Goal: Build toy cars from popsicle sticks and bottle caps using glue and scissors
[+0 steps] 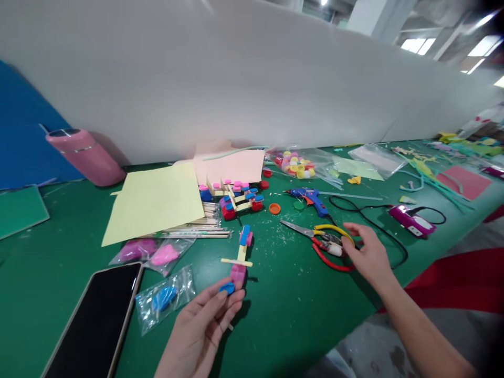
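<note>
My left hand (208,320) pinches one end of a small craft-stick model (242,253), which has pink and blue pieces at both ends and a thin crosswise stick. A blue piece (227,287) shows by my thumb; my fingers partly hide that end. My right hand (368,252) has its thumb and index finger at the yellow handle of a pair of scissors (325,239) lying on the green table. The other scissor handle is red, and the blades point left. Behind the model stand similar stick models (240,202) with red, pink and blue parts.
A blue glue gun (309,199) with a black cord lies beyond the scissors. Nearby are an orange cap (274,209) and a bag of coloured caps (295,164). At left are a phone (94,325), bagged clay (163,298), yellow paper (157,202) and a pink bottle (88,157).
</note>
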Demonstrator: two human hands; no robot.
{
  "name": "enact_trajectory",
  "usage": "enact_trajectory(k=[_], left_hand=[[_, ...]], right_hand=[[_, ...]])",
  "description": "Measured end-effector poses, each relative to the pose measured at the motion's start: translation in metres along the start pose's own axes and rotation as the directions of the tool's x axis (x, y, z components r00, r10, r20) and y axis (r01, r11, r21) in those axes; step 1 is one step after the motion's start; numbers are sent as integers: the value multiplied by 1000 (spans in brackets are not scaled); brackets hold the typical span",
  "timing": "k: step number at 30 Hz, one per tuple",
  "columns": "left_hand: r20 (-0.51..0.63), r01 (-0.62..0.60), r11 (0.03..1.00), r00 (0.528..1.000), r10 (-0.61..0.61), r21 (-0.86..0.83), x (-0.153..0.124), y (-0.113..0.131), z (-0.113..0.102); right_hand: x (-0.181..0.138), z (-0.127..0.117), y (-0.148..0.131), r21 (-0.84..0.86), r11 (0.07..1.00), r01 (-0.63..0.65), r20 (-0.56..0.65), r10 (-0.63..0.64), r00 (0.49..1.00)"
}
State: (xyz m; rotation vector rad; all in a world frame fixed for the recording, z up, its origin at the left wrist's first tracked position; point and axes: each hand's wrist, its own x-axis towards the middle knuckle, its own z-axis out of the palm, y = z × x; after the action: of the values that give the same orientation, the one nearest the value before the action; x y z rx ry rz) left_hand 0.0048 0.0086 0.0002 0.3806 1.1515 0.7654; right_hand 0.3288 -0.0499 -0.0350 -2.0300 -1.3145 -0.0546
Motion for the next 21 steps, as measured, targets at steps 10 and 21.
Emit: enact_trajectory(k=[10, 21], left_hand=[[84, -98, 995, 991, 100, -29, 9, -2, -14], [95, -260, 963, 959, 266, -72, 14, -6, -19]], right_hand=[[49, 15, 12, -216, 976, -27, 144, 60, 988], [121, 56, 11, -298, 928, -222, 359, 325, 875]])
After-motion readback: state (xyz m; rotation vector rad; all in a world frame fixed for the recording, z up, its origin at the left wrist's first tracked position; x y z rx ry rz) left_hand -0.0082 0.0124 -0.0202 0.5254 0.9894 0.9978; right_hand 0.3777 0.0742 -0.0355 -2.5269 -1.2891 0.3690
